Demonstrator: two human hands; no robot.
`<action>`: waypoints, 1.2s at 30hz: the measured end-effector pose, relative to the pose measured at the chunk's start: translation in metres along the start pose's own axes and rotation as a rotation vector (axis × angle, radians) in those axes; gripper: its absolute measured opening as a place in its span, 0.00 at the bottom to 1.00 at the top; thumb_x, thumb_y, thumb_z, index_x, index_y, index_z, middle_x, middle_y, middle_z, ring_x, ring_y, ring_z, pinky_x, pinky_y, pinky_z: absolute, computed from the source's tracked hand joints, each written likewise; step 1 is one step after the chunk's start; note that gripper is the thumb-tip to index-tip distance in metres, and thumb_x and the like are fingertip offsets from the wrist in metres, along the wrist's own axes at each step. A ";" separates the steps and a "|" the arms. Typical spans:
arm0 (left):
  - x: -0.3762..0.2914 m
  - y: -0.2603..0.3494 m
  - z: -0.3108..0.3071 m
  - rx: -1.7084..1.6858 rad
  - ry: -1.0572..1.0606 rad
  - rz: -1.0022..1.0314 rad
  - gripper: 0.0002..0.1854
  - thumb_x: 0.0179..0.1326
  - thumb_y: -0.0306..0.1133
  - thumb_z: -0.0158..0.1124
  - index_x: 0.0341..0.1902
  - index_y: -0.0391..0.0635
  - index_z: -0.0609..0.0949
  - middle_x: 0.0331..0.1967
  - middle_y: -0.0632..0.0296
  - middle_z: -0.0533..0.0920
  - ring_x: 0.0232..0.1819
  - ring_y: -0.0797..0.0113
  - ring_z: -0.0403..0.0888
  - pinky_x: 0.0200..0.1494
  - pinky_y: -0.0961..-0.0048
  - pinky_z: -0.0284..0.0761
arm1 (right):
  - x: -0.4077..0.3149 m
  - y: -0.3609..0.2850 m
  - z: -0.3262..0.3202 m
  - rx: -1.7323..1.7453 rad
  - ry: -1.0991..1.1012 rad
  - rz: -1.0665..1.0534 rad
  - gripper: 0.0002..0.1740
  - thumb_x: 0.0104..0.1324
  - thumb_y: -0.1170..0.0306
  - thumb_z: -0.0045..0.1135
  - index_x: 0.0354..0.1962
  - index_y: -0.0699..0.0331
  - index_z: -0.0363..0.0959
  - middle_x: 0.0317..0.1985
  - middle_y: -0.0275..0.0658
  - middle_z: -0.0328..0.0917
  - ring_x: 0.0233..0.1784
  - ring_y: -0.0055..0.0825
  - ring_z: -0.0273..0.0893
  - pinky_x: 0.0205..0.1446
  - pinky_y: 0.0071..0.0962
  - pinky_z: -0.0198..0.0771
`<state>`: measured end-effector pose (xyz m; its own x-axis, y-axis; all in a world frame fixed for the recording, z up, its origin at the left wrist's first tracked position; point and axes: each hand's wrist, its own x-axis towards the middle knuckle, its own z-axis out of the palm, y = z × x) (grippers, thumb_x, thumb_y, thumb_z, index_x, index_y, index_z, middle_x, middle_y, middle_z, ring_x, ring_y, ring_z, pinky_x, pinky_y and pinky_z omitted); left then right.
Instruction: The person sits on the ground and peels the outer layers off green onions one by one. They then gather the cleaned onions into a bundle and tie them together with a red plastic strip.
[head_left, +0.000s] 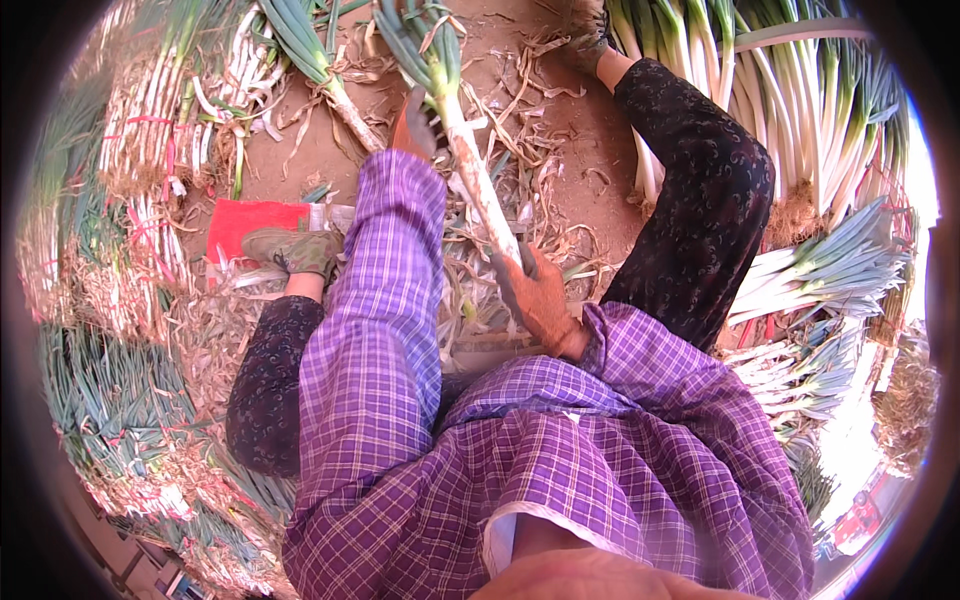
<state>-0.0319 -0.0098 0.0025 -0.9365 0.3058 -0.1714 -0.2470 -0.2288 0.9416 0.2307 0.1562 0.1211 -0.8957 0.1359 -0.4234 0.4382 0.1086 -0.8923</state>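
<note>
A long green onion with green leaves and a pale, brown-flecked stalk slants across the middle of the view. My right hand, in an orange work glove with a dark palm, grips its root end close to my body. Up by the leafy neck is my left hand, gloved alike. It lies right beside the stalk, its fingers partly hidden and blurred, so whether it grips the stalk is unclear. Another green onion lies on the ground just left of that hand.
Dry peeled skins litter the brown ground between my legs. Tied onion bundles crowd the left side. Cleaner white-stalked onions are heaped beyond my right knee. A red sheet lies by my left shoe.
</note>
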 end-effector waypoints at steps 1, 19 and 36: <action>0.011 0.001 0.004 0.284 0.082 0.084 0.27 0.70 0.35 0.51 0.70 0.41 0.60 0.58 0.44 0.73 0.55 0.55 0.76 0.53 0.61 0.76 | -0.003 0.001 0.000 0.058 -0.030 0.011 0.17 0.68 0.62 0.55 0.43 0.69 0.73 0.25 0.42 0.74 0.28 0.26 0.71 0.33 0.30 0.68; -0.093 0.002 -0.017 0.816 0.126 0.042 0.04 0.65 0.28 0.57 0.37 0.40 0.77 0.33 0.60 0.79 0.34 0.66 0.80 0.35 0.70 0.80 | 0.068 0.021 -0.024 -0.031 0.168 0.151 0.24 0.61 0.56 0.60 0.37 0.73 0.78 0.25 0.39 0.78 0.25 0.27 0.73 0.29 0.27 0.67; -0.066 0.009 0.053 0.543 0.230 -0.383 0.24 0.58 0.42 0.70 0.51 0.37 0.79 0.40 0.55 0.83 0.44 0.64 0.79 0.47 0.68 0.74 | 0.055 0.019 0.013 -0.529 -0.066 -0.300 0.23 0.62 0.62 0.62 0.40 0.72 0.63 0.30 0.58 0.76 0.35 0.54 0.78 0.37 0.45 0.73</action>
<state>0.0411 0.0172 0.0380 -0.8519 0.0561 -0.5207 -0.4672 0.3678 0.8040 0.1889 0.1533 0.0787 -0.9812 -0.0360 -0.1897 0.1289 0.6090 -0.7826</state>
